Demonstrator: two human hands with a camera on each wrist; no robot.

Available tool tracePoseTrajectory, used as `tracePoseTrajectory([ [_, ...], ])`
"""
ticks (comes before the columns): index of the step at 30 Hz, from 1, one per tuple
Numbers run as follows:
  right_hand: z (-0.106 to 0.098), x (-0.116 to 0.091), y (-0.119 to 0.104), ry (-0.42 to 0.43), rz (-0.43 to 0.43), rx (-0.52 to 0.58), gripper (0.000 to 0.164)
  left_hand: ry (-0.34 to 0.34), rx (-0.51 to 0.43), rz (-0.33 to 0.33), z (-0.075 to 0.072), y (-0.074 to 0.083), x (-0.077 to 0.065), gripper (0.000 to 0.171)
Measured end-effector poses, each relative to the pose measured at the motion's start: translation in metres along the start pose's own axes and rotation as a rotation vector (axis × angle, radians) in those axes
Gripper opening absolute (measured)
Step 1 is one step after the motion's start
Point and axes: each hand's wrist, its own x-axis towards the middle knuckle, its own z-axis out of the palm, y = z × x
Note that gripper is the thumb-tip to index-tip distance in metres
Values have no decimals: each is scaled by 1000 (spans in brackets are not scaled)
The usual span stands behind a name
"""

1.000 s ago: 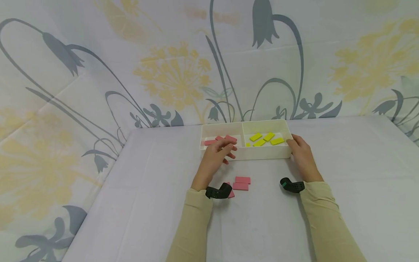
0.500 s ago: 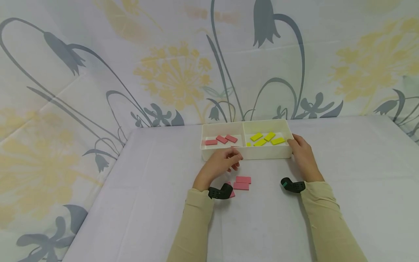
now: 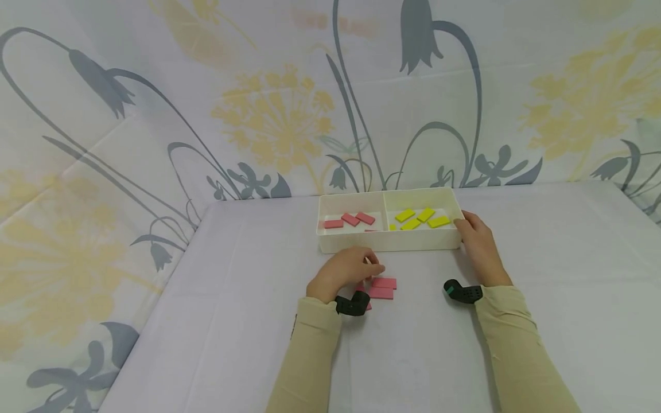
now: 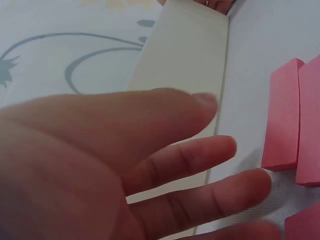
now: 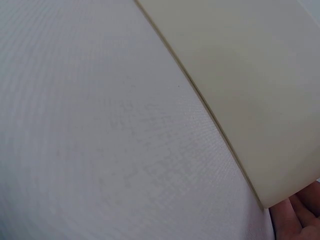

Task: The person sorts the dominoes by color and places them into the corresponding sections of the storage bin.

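Note:
A white two-compartment tray (image 3: 413, 241) stands near the back of the table. My right hand (image 3: 481, 249) grips its right end, the thumb up at the rim; in the right wrist view some of the fingers (image 5: 295, 220) show past the tray's corner. Just in front of the tray's left half, my left hand (image 3: 346, 268) hovers low with fingers spread and nothing in them. Its fingertips come close to several flat pink blocks (image 3: 381, 293) on the table, one partly hidden behind the wrist. The left wrist view shows these pink blocks (image 4: 282, 115) just beyond the fingertips.
Several pink blocks (image 3: 333, 224) lie in the tray's left compartment and several yellow blocks (image 3: 410, 224) in the right one. A white cloth covers the table (image 3: 248, 321). Behind the tray rises a flower-patterned backdrop (image 3: 289, 115).
My left hand has drawn back from over the tray's left compartment, down toward the pink blocks on the table. The right hand stays at the tray's end.

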Motion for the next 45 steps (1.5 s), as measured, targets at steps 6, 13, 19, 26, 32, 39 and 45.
tracePoseTrajectory([
  [6,-1,0,1,6,3,0,58,-42,67,-32,3,1,2,24],
  [13,-1,-2,4,6,8,13,58,-62,143,-55,7,7,0,25],
  [19,-1,-2,3,-7,11,16,59,6,223,-38,14,17,-3,26],
  [26,-1,-1,0,-5,11,10,59,107,316,-116,26,28,-3,40],
  [32,-1,-1,-1,-8,19,17,60,139,380,-170,33,34,-1,49],
  [39,-1,0,-2,1,30,12,60,137,378,-162,33,34,0,42],
  [45,-1,-1,-2,-1,31,8,60,119,347,-157,32,32,2,37],
])
